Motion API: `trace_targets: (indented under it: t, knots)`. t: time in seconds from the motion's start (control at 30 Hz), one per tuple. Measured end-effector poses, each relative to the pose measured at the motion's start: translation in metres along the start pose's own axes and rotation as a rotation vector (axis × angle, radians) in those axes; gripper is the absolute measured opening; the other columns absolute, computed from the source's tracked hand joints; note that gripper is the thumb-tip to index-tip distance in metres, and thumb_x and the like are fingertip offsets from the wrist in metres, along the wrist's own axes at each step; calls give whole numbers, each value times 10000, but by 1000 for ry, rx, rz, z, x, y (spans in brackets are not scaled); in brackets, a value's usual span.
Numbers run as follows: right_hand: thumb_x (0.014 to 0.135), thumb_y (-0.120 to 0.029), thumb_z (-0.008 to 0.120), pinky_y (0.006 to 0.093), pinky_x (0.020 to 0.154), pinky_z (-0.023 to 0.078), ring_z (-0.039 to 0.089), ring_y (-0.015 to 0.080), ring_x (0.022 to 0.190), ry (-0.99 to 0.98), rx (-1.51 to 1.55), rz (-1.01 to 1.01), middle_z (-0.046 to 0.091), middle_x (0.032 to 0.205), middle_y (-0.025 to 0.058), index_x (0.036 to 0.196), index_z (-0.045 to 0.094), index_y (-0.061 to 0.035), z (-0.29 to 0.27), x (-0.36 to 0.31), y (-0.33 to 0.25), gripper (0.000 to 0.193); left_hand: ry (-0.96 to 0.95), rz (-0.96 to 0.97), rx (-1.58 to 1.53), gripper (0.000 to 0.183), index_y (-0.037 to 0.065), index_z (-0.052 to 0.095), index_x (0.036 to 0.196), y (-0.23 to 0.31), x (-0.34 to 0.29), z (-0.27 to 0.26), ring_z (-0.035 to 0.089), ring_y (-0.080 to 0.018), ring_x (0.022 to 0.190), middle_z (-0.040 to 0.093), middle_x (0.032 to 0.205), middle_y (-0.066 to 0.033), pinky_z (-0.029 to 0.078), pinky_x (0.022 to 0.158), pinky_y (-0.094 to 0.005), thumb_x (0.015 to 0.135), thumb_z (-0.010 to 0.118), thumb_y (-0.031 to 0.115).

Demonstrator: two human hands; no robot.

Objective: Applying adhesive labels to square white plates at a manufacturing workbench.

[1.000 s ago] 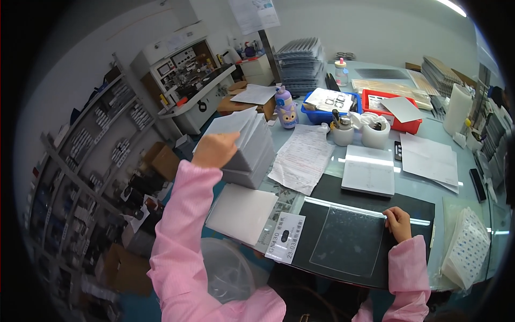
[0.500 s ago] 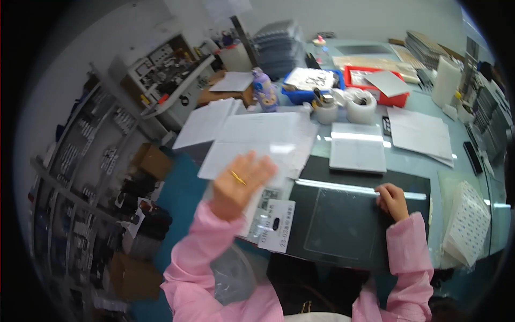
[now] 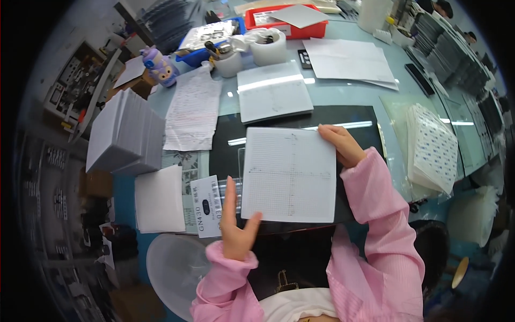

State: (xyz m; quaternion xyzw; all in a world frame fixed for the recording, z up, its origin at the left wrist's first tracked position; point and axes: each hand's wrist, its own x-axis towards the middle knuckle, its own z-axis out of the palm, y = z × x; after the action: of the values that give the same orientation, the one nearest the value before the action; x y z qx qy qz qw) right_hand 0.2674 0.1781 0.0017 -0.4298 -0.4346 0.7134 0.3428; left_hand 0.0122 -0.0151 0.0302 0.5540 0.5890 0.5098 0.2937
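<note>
A square, thin white panel (image 3: 289, 185) with a printed fine grid and crossing axes is held over the black mat (image 3: 351, 116). My right hand (image 3: 345, 146) grips its upper right edge, thumb on the face. My left hand (image 3: 237, 232) is open beside the lower left edge, its index finger stretched up and its thumb at the panel. Left of that hand lies a white printed card (image 3: 214, 219) with a dark oval. Behind the held panel, a similar white square block or stack (image 3: 274, 99) rests on the table.
A tall pile of white sheets (image 3: 126, 134) stands at the left, near a lower white stack (image 3: 159, 201) and a handwritten paper (image 3: 193, 110). Blue (image 3: 201, 55) and red (image 3: 316, 30) bins line the back. Bagged patterned sheets (image 3: 432, 147) lie right. A translucent bin (image 3: 171, 268) sits below left.
My right hand has left the mat and now grips the gridded panel. My left hand has come down to the panel's side. The view has shifted, and the handwritten paper is now uncovered.
</note>
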Motion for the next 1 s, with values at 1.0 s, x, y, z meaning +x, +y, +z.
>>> trace_targets:
  t: [1.0]
  knots:
    - [975, -260, 607, 200, 636, 460, 578, 49, 716, -58, -254, 46, 640, 821, -1, 970, 655, -45, 2, 3, 6, 221, -276, -550, -678, 530, -65, 284, 1461, -28, -14, -20, 706, -345, 926, 651, 1134, -230, 634, 724, -366, 977, 479, 24]
